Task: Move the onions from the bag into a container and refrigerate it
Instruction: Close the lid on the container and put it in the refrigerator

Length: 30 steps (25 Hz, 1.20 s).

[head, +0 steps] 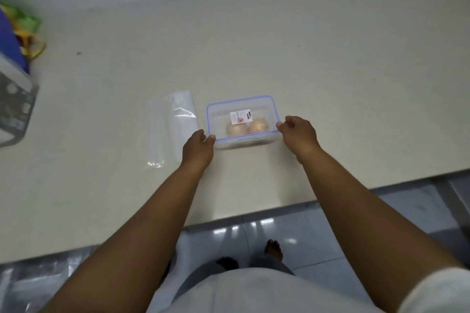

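Note:
A clear plastic container [264, 107] with a blue-rimmed lid stands on the beige counter [330, 79]. Two onions [248, 126] lie side by side inside it, under a white label on the lid. My left hand [198, 147] pinches the container's near left corner. At the near right corner, my right hand [300, 134] has its fingertips against the lid's edge, fingers curled. An empty clear plastic bag [173, 127] lies flat on the counter just left of the container.
A grey appliance [15, 109] sits at the left edge, with a blue and green cloth bag [17, 33] behind it. A white wall runs along the counter's back. The counter's front edge [254, 213] borders a tiled floor where my feet show.

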Each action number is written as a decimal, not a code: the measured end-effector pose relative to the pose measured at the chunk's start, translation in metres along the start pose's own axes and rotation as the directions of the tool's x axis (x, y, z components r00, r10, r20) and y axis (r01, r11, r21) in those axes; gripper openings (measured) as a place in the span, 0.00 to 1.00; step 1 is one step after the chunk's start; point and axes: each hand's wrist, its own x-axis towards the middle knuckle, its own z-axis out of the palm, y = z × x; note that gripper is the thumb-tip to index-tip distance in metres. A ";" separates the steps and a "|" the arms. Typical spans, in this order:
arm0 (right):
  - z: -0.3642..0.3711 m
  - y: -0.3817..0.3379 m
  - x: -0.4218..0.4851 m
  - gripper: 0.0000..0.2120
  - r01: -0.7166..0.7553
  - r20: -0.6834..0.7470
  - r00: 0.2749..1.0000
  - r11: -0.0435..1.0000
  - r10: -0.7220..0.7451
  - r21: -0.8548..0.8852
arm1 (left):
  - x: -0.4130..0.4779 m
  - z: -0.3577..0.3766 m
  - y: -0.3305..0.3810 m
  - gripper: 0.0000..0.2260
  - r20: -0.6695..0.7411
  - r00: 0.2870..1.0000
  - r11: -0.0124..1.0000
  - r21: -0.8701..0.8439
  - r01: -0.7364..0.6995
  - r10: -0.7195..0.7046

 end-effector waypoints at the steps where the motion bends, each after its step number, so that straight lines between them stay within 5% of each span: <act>1: 0.001 -0.001 0.007 0.23 -0.007 0.028 1.000 1.000 0.006 0.020 | 0.001 0.002 0.002 0.07 0.010 1.000 0.997 -0.080 0.019 -0.019; 7: 0.012 -0.009 0.009 0.18 0.051 0.037 0.998 0.992 -0.055 0.112 | 0.006 -0.004 0.015 0.10 -0.030 0.999 0.941 -0.337 0.018 -0.030; 18: -0.027 0.081 -0.098 0.08 0.023 -0.176 0.984 0.951 0.033 0.309 | -0.071 0.031 -0.006 0.10 0.180 0.961 0.965 -0.193 -0.176 0.212; 23: -0.040 0.136 -0.188 0.10 -0.028 -0.367 0.901 0.875 0.232 0.484 | -0.107 0.057 -0.011 0.13 0.439 0.817 0.926 -0.119 -0.358 0.372; 30: -0.055 0.223 -0.305 0.11 -0.082 -0.528 0.658 0.749 0.536 0.658 | -0.173 0.141 -0.022 0.10 0.765 0.512 0.870 -0.124 -0.478 0.390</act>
